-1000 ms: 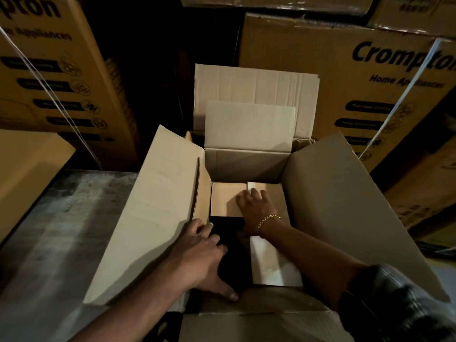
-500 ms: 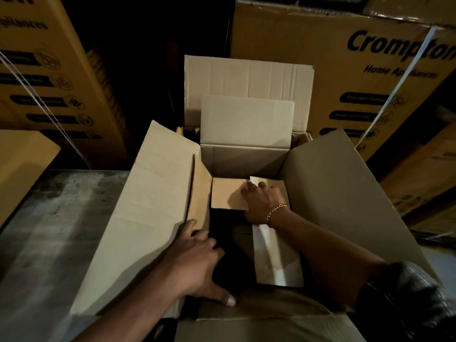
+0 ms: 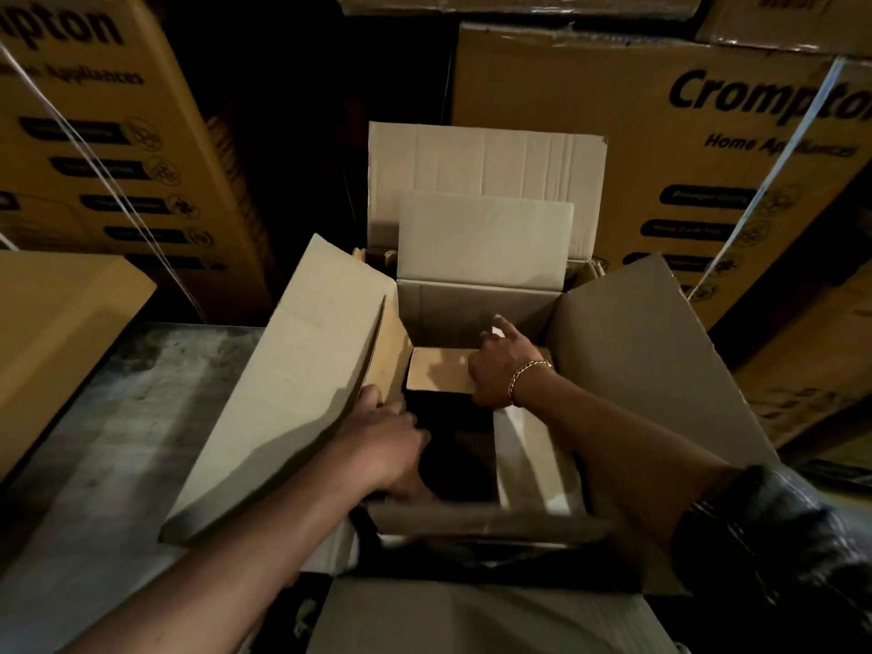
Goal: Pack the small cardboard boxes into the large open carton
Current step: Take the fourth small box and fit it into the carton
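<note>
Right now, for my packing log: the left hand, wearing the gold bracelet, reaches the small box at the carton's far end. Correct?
No: the head view shows it is the right hand, wearing the gold bracelet, that reaches the small box at the far end of the carton. The left hand is by its left wall.

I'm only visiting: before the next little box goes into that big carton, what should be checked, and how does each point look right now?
1. Carton flaps folded open: ok.
2. Room left inside: ok, a dark gap shows between the left wall and the long box.
3. Far box seated flat: cannot tell, the right hand covers part of it.
4. Hands free for the next box: not ok, both reach into the carton, with the left hand at its left wall.
5. Next small box within reach: cannot tell, none shows outside the carton.
</note>
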`<state>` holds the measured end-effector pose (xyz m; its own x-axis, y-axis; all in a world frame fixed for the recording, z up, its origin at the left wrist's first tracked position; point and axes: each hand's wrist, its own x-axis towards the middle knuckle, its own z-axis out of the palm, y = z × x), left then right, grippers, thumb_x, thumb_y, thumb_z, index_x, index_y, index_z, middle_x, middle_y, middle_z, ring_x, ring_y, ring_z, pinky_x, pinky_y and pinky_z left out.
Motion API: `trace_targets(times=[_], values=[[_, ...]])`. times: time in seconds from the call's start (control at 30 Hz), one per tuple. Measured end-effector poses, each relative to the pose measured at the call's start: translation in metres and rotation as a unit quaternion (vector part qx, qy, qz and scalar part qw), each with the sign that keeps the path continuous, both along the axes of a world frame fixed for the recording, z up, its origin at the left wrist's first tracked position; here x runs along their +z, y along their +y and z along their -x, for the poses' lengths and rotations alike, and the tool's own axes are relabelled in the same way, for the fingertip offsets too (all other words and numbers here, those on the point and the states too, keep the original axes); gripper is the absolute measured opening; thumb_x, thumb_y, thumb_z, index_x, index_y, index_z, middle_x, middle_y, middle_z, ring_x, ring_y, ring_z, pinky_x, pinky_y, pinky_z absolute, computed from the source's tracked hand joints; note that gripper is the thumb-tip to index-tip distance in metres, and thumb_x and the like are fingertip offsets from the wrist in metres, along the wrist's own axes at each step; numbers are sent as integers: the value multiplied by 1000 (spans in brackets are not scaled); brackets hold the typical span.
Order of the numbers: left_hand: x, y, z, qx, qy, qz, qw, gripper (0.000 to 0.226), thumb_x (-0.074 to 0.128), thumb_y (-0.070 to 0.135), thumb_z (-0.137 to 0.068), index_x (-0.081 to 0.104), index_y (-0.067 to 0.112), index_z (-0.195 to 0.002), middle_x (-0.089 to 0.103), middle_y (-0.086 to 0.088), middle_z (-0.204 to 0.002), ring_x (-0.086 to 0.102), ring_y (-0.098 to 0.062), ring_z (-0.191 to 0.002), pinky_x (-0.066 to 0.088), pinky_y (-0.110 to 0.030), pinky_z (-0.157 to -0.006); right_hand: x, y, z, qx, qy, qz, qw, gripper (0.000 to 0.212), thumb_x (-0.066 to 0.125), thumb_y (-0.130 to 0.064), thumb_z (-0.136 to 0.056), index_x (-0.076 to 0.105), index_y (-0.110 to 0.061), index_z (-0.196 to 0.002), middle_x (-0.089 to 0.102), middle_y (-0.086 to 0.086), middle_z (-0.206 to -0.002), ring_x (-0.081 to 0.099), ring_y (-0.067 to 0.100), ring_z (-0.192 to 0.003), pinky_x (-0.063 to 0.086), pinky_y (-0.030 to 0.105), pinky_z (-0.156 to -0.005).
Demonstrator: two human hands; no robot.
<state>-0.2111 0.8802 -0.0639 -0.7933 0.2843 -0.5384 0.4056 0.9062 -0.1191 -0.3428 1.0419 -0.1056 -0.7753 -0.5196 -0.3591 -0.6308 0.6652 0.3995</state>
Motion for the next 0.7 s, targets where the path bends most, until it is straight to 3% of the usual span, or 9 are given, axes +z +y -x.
trace_targets(times=[0.1,0.23,0.4,0.53,0.7], values=[[5,6,32,42,80,-8,996,82,59,75,-78,46,24,-141,45,-6,-148,37,-28,-136,25,-50,-105,8,-3,0,-17,-28,19,999,42,51,-44,-92,65,-20,-123,66,8,-126,57,24,-125,9,49,-123],[6,9,62,102,80,14,991,105,75,70,-67,31,24,-151,25,-7,-160,27,-33,-143,30,-56,-111,16,-3,3,-19,-21,35,999,39,53,-41,-92,66,-19,-121,67,9,-124,60,25,-122,16,46,-122],[-3,13,76,166,118,-11,979,119,78,58,-74,4,20,-159,-6,-13,-166,10,-42,-149,30,-60,-114,14,-3,2,-3,-12,35,999,39,53,-44,-93,66,-19,-120,69,7,-117,62,25,-117,12,52,-122],[2,1,97,134,257,44,956,94,71,60,-75,35,18,-150,13,-20,-163,21,-39,-143,26,-54,-110,18,-1,3,-9,-11,50,999,38,54,-43,-92,65,-20,-121,69,8,-119,62,26,-118,14,51,-122],[-5,-19,101,184,253,-52,948,57,60,39,-92,44,12,-139,44,-22,-144,39,-37,-127,34,-46,-102,19,-3,9,-27,-26,63,997,38,56,-43,-90,66,-19,-118,69,9,-119,61,27,-119,18,49,-121]])
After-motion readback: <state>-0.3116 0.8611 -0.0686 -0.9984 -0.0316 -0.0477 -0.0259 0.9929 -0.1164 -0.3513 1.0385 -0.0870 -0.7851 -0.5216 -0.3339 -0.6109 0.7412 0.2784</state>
